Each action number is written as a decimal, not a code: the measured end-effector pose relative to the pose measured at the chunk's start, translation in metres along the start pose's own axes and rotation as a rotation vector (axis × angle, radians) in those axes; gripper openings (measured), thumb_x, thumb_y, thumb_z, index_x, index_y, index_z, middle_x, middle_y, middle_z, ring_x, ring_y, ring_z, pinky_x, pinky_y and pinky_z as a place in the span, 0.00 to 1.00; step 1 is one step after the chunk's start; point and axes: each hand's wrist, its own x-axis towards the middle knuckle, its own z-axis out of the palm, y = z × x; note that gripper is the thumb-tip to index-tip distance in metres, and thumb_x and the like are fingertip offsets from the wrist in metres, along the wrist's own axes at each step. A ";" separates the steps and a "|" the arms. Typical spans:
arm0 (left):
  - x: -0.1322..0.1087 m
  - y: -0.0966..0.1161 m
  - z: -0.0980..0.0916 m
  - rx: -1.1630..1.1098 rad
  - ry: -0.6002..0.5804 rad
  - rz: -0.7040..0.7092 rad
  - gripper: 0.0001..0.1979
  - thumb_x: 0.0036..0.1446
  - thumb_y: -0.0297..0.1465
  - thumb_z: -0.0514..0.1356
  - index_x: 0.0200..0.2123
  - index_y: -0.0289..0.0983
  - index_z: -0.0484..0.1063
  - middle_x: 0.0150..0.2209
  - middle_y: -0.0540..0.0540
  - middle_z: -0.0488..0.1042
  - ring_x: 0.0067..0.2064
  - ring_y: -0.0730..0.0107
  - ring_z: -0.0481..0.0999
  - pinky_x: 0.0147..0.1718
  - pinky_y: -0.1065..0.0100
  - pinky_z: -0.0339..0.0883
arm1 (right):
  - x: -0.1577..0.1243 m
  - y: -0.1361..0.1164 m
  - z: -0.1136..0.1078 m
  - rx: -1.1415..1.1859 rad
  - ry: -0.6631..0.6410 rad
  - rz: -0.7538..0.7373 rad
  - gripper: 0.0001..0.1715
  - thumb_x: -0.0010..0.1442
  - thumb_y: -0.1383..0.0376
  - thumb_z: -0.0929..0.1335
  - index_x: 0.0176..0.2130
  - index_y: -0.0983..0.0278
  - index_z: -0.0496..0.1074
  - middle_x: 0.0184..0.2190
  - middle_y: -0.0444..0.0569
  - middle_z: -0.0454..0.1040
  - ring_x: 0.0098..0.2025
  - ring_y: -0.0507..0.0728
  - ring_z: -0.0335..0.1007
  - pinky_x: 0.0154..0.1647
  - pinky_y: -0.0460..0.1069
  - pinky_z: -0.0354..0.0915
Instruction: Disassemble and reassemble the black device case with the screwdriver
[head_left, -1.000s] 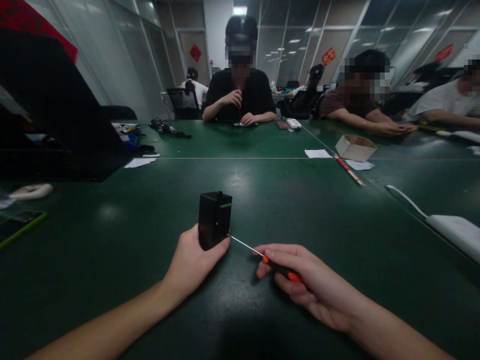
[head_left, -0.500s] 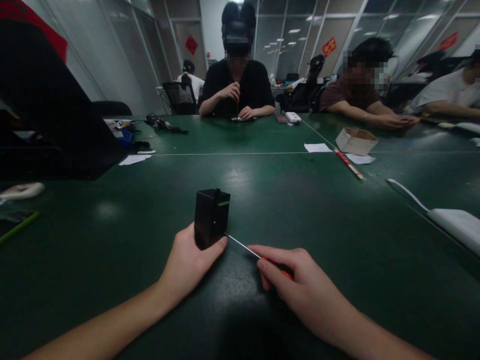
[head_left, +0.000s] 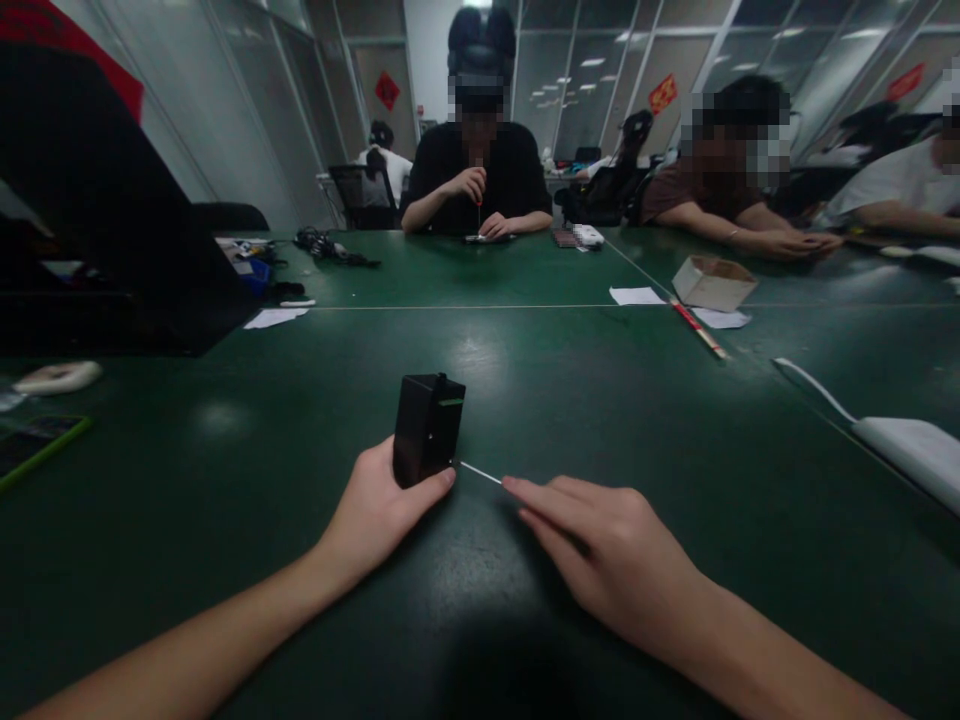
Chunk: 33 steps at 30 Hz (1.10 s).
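Note:
A small black box (head_left: 429,428) with a green mark near its top stands upright on the green table (head_left: 225,480). My left hand (head_left: 379,510) grips its lower part, thumb pressed against the right side. My right hand (head_left: 607,560) lies just to the right, fingers stretched forward over a thin screwdriver. Only the metal shaft (head_left: 480,473) shows, its tip at the box's lower right edge. The handle is hidden under my fingers.
A person in black sits across the table working on a small device (head_left: 487,238). Other people sit at the right. A cardboard box (head_left: 712,282), papers and a red pencil (head_left: 697,330) lie at the right, a phone (head_left: 37,445) and black case (head_left: 112,250) at the left.
My right hand has turned over the screwdriver, so the orange handle no longer shows. The shaft has stayed against the box. The left hand has kept its grip.

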 end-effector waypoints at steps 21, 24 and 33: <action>-0.002 0.005 0.003 0.032 -0.012 0.042 0.14 0.53 0.41 0.64 0.33 0.34 0.71 0.30 0.47 0.74 0.33 0.64 0.73 0.30 0.67 0.65 | 0.011 -0.013 -0.010 0.686 -0.058 0.491 0.18 0.64 0.62 0.67 0.51 0.63 0.77 0.22 0.41 0.70 0.25 0.50 0.63 0.27 0.46 0.58; -0.002 0.005 0.004 0.049 -0.005 0.043 0.14 0.53 0.40 0.64 0.33 0.34 0.71 0.29 0.48 0.73 0.31 0.65 0.73 0.30 0.67 0.65 | 0.012 -0.013 -0.010 0.683 -0.060 0.497 0.18 0.64 0.62 0.67 0.51 0.63 0.77 0.21 0.41 0.69 0.25 0.50 0.62 0.26 0.46 0.58; -0.003 0.003 0.004 0.090 0.005 0.061 0.14 0.54 0.41 0.63 0.33 0.34 0.71 0.30 0.48 0.74 0.31 0.65 0.73 0.29 0.67 0.65 | 0.011 -0.012 -0.008 0.611 -0.039 0.446 0.17 0.65 0.62 0.66 0.52 0.60 0.76 0.23 0.42 0.74 0.27 0.52 0.68 0.28 0.46 0.63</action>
